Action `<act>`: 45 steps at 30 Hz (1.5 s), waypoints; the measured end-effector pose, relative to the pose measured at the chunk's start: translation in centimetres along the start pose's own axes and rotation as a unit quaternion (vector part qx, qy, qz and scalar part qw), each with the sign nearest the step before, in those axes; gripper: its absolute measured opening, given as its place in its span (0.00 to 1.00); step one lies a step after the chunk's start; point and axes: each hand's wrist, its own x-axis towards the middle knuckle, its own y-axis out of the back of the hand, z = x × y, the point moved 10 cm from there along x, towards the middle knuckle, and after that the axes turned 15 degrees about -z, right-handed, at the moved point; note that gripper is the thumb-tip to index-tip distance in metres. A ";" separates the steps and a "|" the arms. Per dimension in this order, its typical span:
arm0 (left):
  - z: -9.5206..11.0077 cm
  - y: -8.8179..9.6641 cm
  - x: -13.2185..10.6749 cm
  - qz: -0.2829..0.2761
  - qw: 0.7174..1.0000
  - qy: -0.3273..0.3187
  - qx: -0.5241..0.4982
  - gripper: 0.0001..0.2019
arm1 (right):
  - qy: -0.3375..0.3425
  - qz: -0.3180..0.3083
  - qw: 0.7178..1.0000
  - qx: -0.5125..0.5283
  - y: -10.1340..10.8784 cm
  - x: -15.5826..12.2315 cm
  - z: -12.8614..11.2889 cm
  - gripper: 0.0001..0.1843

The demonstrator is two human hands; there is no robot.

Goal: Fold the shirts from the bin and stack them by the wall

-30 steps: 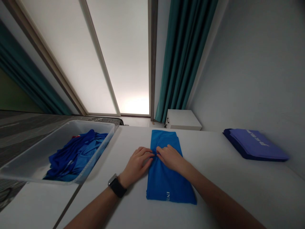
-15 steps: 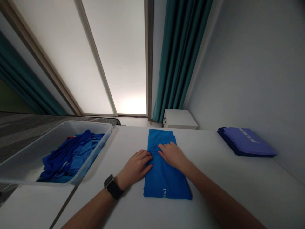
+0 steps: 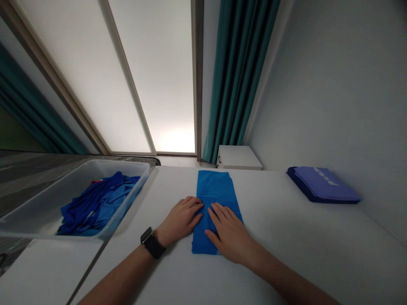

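A bright blue garment, most likely a shirt [image 3: 216,188], lies folded into a long flat strip on the white table [image 3: 152,279]. My left hand [image 3: 182,217] rests at its left edge, fingers extended and fingertips on the cloth. Spread flat over the lower middle of the fabric is my right hand [image 3: 230,235], its fingers stretched away from me. That hand covers most of the small white print near the garment's lower edge. Neither hand grips anything. A dark watch sits on my left wrist.
To the left stands a translucent plastic bin [image 3: 23,218] with crumpled blue clothes [image 3: 95,207] inside. Folded purple and navy garments [image 3: 329,184] lie in a stack at the table's right, near the wall. A white cabinet [image 3: 240,157] stands beyond the far edge.
My right hand has moved down the garment toward me and flattened, with its fingers now straighter, covering the print. My left hand stays almost in place. The view has shifted slightly.
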 end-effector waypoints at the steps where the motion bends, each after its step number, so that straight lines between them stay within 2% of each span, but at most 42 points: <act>1: 0.2 -0.1 -0.3 -0.004 1.000 0.007 0.005 0.17 | 0.003 0.002 1.000 0.003 -0.4 0.1 0.0 0.35; 5: 1.3 -1.3 -1.5 -0.013 0.999 0.024 0.046 0.24 | 0.017 0.029 0.999 -0.008 -1.1 0.2 0.1 0.38; 10: 1.6 -3.7 -2.1 -0.053 0.991 0.035 0.118 0.27 | 0.024 0.061 0.997 -0.033 -1.0 -0.1 -0.3 0.34; 18: 2.4 -4.0 -2.4 -0.033 0.986 0.035 0.160 0.30 | 0.022 0.081 0.995 -0.057 -0.9 -0.4 -0.6 0.32; 24: 1.8 -3.6 -2.2 -0.050 0.992 0.029 0.117 0.29 | 0.038 0.057 0.998 -0.014 -0.6 -0.2 -0.4 0.31; 27: 1.5 -2.4 -2.2 -0.036 0.995 0.030 0.086 0.26 | 0.060 0.038 0.997 0.045 0.5 -0.1 1.2 0.29; 29: 2.1 -1.1 -2.0 -0.008 0.997 0.026 0.077 0.26 | 0.044 0.067 0.994 0.080 1.8 -0.2 3.6 0.28; 31: 3.6 -0.1 -1.6 0.009 0.997 0.006 0.081 0.27 | 0.020 0.107 0.989 0.104 2.8 -0.4 6.5 0.28; 33: 5.6 0.0 -0.7 0.002 0.996 -0.027 0.090 0.27 | 0.008 0.132 0.984 0.123 2.9 -0.3 8.9 0.27; 37: 8.7 -1.6 1.3 -0.022 0.992 -0.072 0.101 0.29 | 0.019 0.126 0.983 0.131 1.6 0.2 10.9 0.27; 42: 8.9 -4.1 2.2 -0.037 0.990 -0.079 0.110 0.28 | 0.011 0.104 0.988 0.110 0.5 0.5 11.0 0.28; 45: 8.7 -4.7 2.0 -0.047 0.988 -0.079 0.120 0.28 | -0.002 0.113 0.990 0.086 0.8 0.3 10.9 0.28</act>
